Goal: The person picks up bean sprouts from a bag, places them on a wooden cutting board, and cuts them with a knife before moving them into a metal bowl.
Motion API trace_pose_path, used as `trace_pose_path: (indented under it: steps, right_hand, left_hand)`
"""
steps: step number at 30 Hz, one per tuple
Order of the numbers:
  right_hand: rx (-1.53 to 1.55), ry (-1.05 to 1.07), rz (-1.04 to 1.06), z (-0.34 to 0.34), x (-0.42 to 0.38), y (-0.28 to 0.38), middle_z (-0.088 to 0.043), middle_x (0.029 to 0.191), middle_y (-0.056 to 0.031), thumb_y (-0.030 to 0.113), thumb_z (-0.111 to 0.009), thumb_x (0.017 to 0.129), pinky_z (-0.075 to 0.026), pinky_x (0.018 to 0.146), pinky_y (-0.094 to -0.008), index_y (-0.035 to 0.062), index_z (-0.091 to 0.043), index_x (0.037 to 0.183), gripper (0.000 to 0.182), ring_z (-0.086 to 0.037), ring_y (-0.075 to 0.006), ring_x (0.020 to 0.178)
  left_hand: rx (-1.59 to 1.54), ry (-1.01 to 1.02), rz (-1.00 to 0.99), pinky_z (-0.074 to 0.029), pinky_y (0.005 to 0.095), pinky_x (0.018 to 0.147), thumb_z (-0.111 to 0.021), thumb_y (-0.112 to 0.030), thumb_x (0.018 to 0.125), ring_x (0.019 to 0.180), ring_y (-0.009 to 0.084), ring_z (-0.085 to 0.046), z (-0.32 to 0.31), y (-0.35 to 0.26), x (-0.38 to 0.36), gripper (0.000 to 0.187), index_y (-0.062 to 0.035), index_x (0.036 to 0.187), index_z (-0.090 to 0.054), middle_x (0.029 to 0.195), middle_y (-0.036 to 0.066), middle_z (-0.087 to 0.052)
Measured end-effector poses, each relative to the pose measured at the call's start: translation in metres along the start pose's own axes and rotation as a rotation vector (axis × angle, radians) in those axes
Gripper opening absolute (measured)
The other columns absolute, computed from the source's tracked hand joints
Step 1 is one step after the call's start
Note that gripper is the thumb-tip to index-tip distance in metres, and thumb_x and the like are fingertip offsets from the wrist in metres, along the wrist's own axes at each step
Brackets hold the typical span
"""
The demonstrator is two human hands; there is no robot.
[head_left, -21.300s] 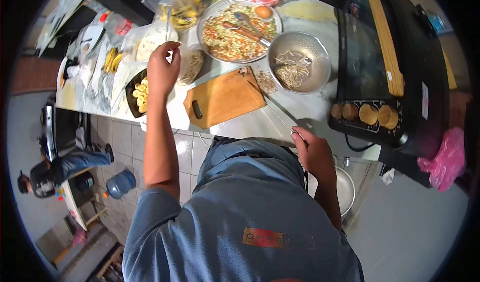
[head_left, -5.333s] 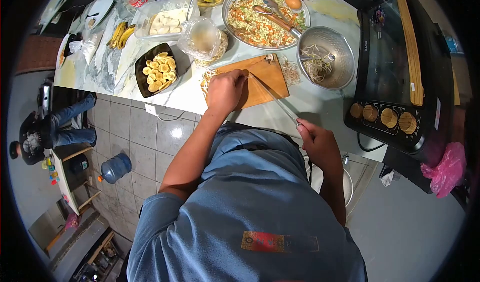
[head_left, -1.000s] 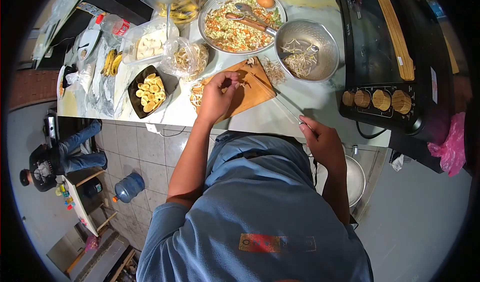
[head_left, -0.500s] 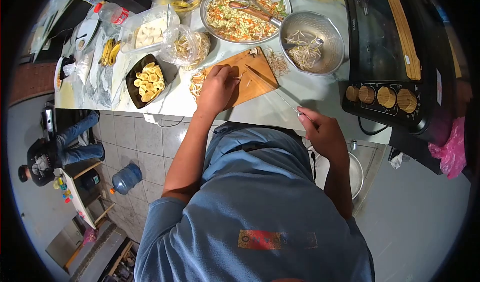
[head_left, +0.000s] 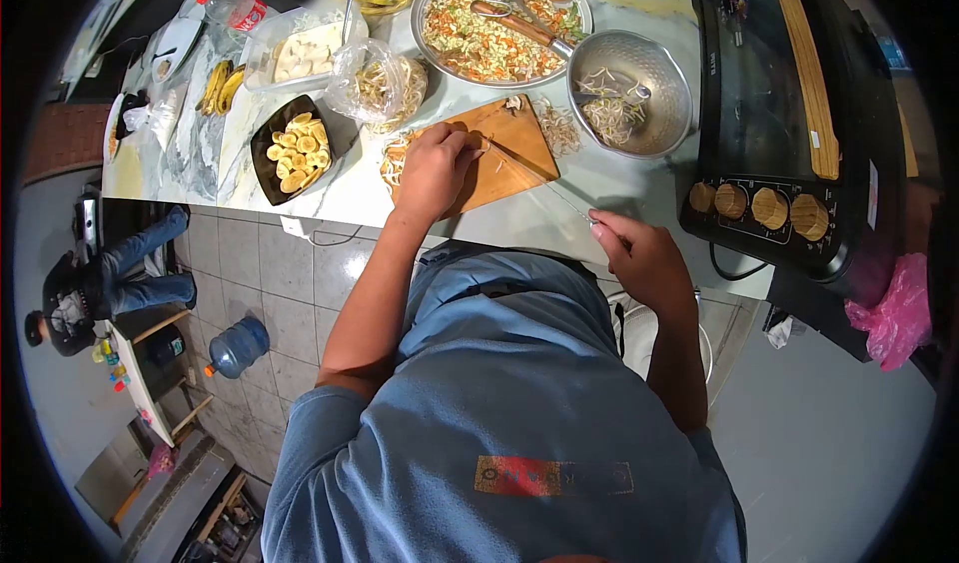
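My left hand (head_left: pixel 433 171) rests over the left part of a wooden cutting board (head_left: pixel 499 185), its fingers closed together near the tip of a knife; what they pinch is too small to name. In my right hand (head_left: pixel 644 261) is the handle of the knife (head_left: pixel 536 173), whose thin blade reaches up and left across the board. Pale sprouts (head_left: pixel 394 163) lie by the board's left edge, and more sprouts (head_left: pixel 557 126) lie at its right. A metal pot (head_left: pixel 667 93) with sprouts inside stands beyond the board, beside a tray (head_left: pixel 418 35) of chopped vegetables.
A bag of sprouts (head_left: pixel 385 88), a black bowl of banana slices (head_left: pixel 298 155) and a plastic container (head_left: pixel 262 55) stand on the left. At the right is a black oven (head_left: pixel 764 93). Another person (head_left: pixel 72 303) is at the far left, near a water jug (head_left: pixel 240 347) on the floor.
The fingers of my left hand have shifted slightly right toward the knife tip, and the blade lies a little lower. The whole view has shifted slightly.
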State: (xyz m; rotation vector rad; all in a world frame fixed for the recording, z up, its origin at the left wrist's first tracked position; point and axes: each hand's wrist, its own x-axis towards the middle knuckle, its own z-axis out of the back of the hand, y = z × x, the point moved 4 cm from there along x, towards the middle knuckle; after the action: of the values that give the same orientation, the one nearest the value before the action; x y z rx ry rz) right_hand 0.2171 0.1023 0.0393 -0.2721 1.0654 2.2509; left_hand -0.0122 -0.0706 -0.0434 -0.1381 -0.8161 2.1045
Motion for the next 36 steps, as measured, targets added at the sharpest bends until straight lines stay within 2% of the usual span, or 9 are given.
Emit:
trace_pose_path:
  steps: [5,8,10,13,17,19,25,31,36]
  right_hand:
    - [-0.018,0.007,-0.004,0.003,0.004,0.001,-0.062,0.061,-0.0109,0.032,-0.063,0.099,-0.050,0.063,-0.0320,0.0103,-0.072,0.125,0.035,-0.061,-0.0146,0.055]
    - [-0.042,0.034,-0.043,0.006,0.006,0.006,-0.069,0.070,-0.0150,0.032,-0.062,0.099,-0.051,0.068,-0.0325,0.0089,-0.072,0.123,0.035,-0.065,-0.0190,0.062]
    - [-0.059,-0.035,0.032,0.006,0.007,0.006,-0.073,0.087,-0.0192,0.031,-0.062,0.099,-0.052,0.075,-0.0339,0.0078,-0.072,0.121,0.034,-0.069,-0.0274,0.072]
    - [-0.088,-0.034,0.017,0.012,0.008,0.014,-0.072,0.100,-0.0207,0.029,-0.063,0.098,-0.052,0.081,-0.0350,0.0068,-0.072,0.120,0.033,-0.071,-0.0343,0.083]
    - [-0.091,-0.069,0.034,0.011,0.004,0.010,-0.072,0.098,-0.0222,0.028,-0.063,0.097,-0.053,0.081,-0.0348,0.0068,-0.072,0.121,0.033,-0.071,-0.0362,0.087]
    - [-0.081,-0.073,-0.003,0.015,-0.001,0.007,-0.071,0.102,-0.0208,0.036,-0.062,0.098,-0.055,0.087,-0.0429,0.0100,-0.074,0.118,0.035,-0.069,-0.0396,0.096]
    - [-0.058,-0.173,-0.144,0.026,-0.017,-0.013,-0.073,0.092,-0.0198,0.037,-0.062,0.099,-0.055,0.079,-0.0414,0.0118,-0.073,0.121,0.036,-0.071,-0.0378,0.088]
    - [0.021,-0.195,-0.167,0.019,-0.023,-0.020,-0.070,0.076,-0.0165,0.036,-0.063,0.099,-0.052,0.070,-0.0387,0.0135,-0.073,0.123,0.035,-0.069,-0.0312,0.070]
    - [0.035,-0.205,-0.113,0.007,-0.026,-0.024,-0.069,0.076,-0.0168,0.035,-0.063,0.099,-0.052,0.069,-0.0379,0.0138,-0.073,0.123,0.034,-0.069,-0.0296,0.069]
  left_hand:
    - [0.001,-0.003,-0.011,-0.051,0.0440,0.081,-0.075,-0.013,0.083,0.089,0.0346,-0.064,0.000,0.002,0.003,0.011,-0.0062,0.092,-0.074,0.092,0.012,-0.067]
    - [0.029,-0.005,-0.039,-0.052,0.0434,0.079,-0.074,-0.009,0.084,0.087,0.0349,-0.065,0.003,-0.001,0.005,0.009,-0.0044,0.092,-0.074,0.093,0.013,-0.068]
    - [0.039,0.007,-0.043,-0.052,0.0437,0.079,-0.073,-0.009,0.084,0.087,0.0349,-0.065,0.005,-0.002,0.005,0.009,-0.0044,0.092,-0.074,0.092,0.013,-0.068]
    - [0.036,0.033,-0.046,-0.051,0.0444,0.080,-0.074,-0.012,0.084,0.087,0.0352,-0.064,0.004,-0.001,0.004,0.010,-0.0053,0.092,-0.074,0.091,0.013,-0.067]
    - [0.050,0.015,-0.062,-0.051,0.0451,0.080,-0.075,-0.015,0.083,0.086,0.0356,-0.064,0.008,-0.004,0.006,0.012,-0.0058,0.092,-0.074,0.090,0.013,-0.066]
    - [0.054,0.024,-0.051,-0.051,0.0452,0.080,-0.075,-0.015,0.084,0.086,0.0356,-0.064,0.009,-0.002,0.006,0.013,-0.0051,0.092,-0.074,0.091,0.013,-0.066]
    - [-0.022,0.061,-0.007,-0.052,0.0432,0.076,-0.076,-0.013,0.087,0.086,0.0360,-0.065,0.018,-0.008,0.012,0.015,-0.0005,0.093,-0.070,0.094,0.015,-0.066]
    - [-0.031,0.055,-0.023,-0.052,0.0407,0.071,-0.075,-0.015,0.089,0.077,0.0322,-0.065,0.022,-0.007,0.022,0.017,-0.0007,0.096,-0.069,0.094,0.014,-0.065]
    - [-0.042,0.054,-0.037,-0.052,0.0378,0.068,-0.075,-0.017,0.091,0.072,0.0278,-0.064,0.027,-0.011,0.029,0.018,-0.0012,0.096,-0.069,0.091,0.013,-0.065]
